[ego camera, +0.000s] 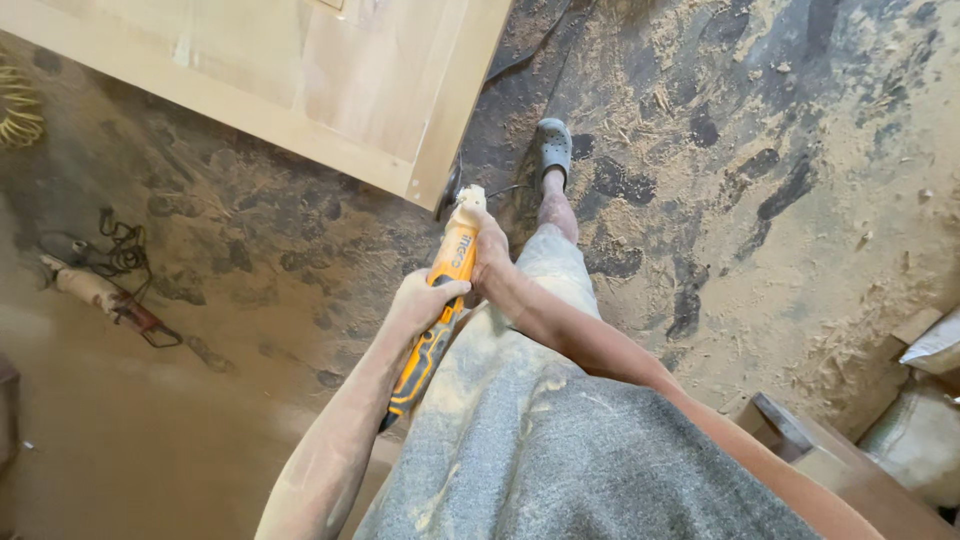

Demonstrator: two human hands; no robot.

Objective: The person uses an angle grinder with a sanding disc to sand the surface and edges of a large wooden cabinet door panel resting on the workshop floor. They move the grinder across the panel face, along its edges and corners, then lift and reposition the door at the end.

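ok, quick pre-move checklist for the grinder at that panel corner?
1. Left hand around the orange angle grinder body: ok.
2. Right hand at the grinder's head end: ok.
3. Grinder head meets the corner of the wooden door panel: ok.
4. Disc condition: cannot tell, hidden.
5. Footing: foot in a grey clog on sawdust-covered floor: not ok.
6. Second power tool and its cord lie on the floor, apart from the foot: ok.

Floor (pixel 780 150): dark, patchy, coated in pale sawdust, carrying a dusty power tool with tangled cord (pixel 100 290) at left, a coiled yellow hose (pixel 15 105) at far left edge, and wood offcuts (pixel 800 430) at lower right.
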